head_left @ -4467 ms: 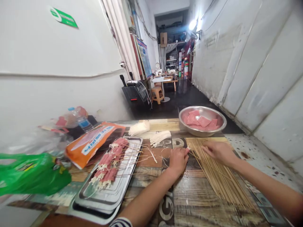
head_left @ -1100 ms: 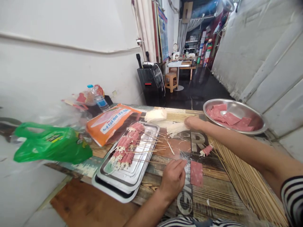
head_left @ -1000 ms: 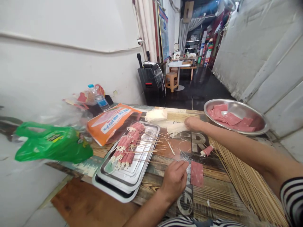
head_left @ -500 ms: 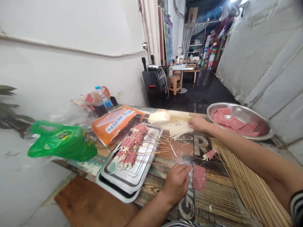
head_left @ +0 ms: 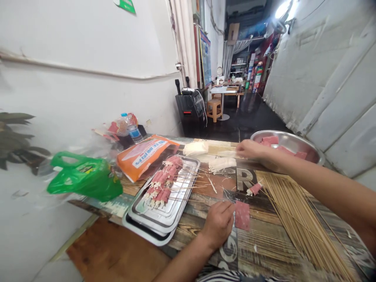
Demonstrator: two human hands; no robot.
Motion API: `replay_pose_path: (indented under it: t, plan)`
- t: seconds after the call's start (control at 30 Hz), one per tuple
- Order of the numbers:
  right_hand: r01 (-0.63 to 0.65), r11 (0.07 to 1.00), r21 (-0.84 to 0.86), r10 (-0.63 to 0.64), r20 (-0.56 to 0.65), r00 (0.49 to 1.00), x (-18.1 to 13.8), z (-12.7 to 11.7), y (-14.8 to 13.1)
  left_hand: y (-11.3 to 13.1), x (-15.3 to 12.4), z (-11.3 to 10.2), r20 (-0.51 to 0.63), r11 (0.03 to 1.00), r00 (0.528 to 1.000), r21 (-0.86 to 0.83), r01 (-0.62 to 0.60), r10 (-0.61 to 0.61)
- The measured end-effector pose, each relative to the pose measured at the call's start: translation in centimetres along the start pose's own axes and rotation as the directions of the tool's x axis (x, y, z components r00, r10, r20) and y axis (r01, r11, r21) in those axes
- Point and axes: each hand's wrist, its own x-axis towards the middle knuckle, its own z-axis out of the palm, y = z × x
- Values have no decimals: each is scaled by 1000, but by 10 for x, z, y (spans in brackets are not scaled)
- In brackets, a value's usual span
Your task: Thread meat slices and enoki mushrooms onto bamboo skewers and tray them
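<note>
My right hand [head_left: 248,149] is at the far side of the table, its fingers closed on the ends of pale enoki mushrooms [head_left: 227,154]. Just nearer lies a loose bunch of enoki [head_left: 221,165], and a thicker bunch [head_left: 196,148] is further left. My left hand [head_left: 219,221] rests on the table with fingers curled together, its fingertips at the left edge of a flat pink ham slice [head_left: 242,215]. Whatever those fingers hold, if anything, is hidden. A single ham-wrapped enoki roll [head_left: 254,189] lies beyond the slice, near the skewers.
Stacked metal trays [head_left: 179,203] hold skewered rolls [head_left: 164,180]. Bamboo skewers [head_left: 296,219] spread across the right side. A steel bowl [head_left: 315,153] with ham slices stands behind my right forearm. An orange package [head_left: 147,156] and green bag [head_left: 85,176] are at left.
My right hand has moved away from the nearer enoki bunch, slightly farther back. My left hand stays beside the ham slice. The view has tilted upward a little and shifted.
</note>
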Motion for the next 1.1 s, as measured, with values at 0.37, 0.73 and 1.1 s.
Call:
replay_pose_path:
  t: [0.37,0.73,1.1]
  plan:
    - [-36,987,-155,21,-98,995,15,23,1,3,-3,4,72,1000,997,-10,5,-4]
    - [-27,958,-287,21,-25,999,23,66,31,4,-1,6,109,1000,994,-11,-24,25]
    - [114,879,-463,-124,9,992,21,114,39,4,-1,4,135,1000,990,-2,-24,24]
